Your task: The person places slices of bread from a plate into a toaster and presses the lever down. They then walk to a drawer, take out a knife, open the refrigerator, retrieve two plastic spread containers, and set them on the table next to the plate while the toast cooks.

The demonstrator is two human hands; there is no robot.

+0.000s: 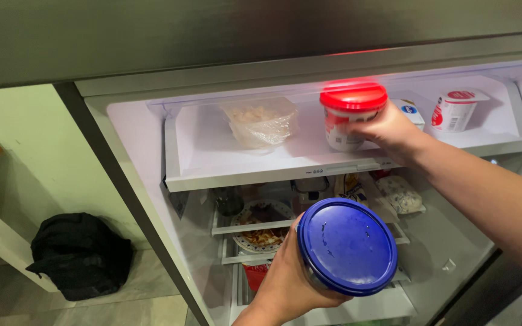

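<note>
Both hands were busy at the open white refrigerator (152, 157). Her or his left hand (285, 281) was wrapped around a round clear container with a dark blue plastic lid (347, 244), fingers clenched on its side wall below the rim, holding it in the air in front of the lower shelves. That lid was broad, circular and glossy, with a few small droplets on it; its flat face was tipped up toward the camera, so the container's axis ran from the palm up and toward the viewer rather than standing plumb. Most of the body was hidden behind the lid and the hand.

On the white upper shelf (243, 163), the right hand (388, 130) grasped a smaller white cylindrical tub with a bright red lid (351, 115), fingers curled round its right side. This tub stood upright on the shelf, its axis vertical and its red lid on top, near the shelf's front edge.

Left of it, well apart, lay a clear plastic bag of pale food (261, 121). To the right stood a small white cup with a red and white foil top (456, 110). Below, a patterned plate with food (261, 226) sat on a wire rack. Outside the fridge, a black backpack (80, 253) rested on the floor.
</note>
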